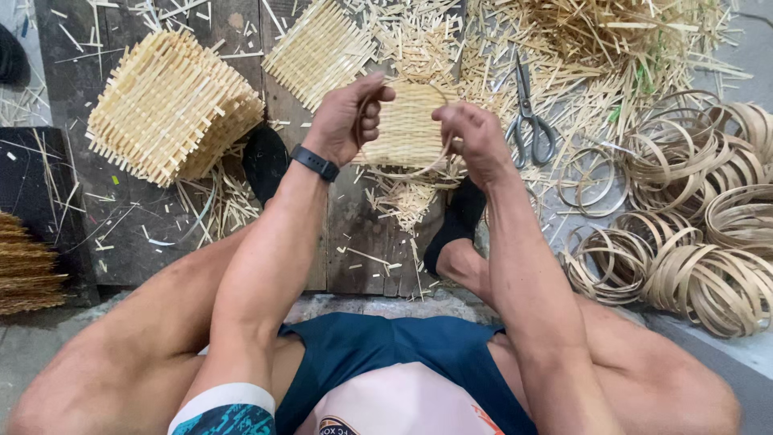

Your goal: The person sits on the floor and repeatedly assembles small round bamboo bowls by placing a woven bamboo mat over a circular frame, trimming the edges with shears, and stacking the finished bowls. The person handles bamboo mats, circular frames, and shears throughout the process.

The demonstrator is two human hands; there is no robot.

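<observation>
My left hand point(348, 119) and my right hand point(477, 138) are raised together over the floor and both grip a thin bamboo hoop point(411, 171) that loops down between them. A small woven bamboo mat point(409, 127) shows between the hands inside the hoop; whether it is held or lies on the floor below I cannot tell. A black band sits on my left wrist point(315, 163). Both fists are closed on the hoop's upper part.
A stack of woven bamboo mats point(169, 105) lies at the left, another mat point(320, 50) at the top. Scissors point(528, 121) lie right of my hands. Several coiled bamboo hoops point(699, 217) pile at the right. Cut splinters point(564, 40) litter the floor. My black-socked feet point(266, 161) rest below.
</observation>
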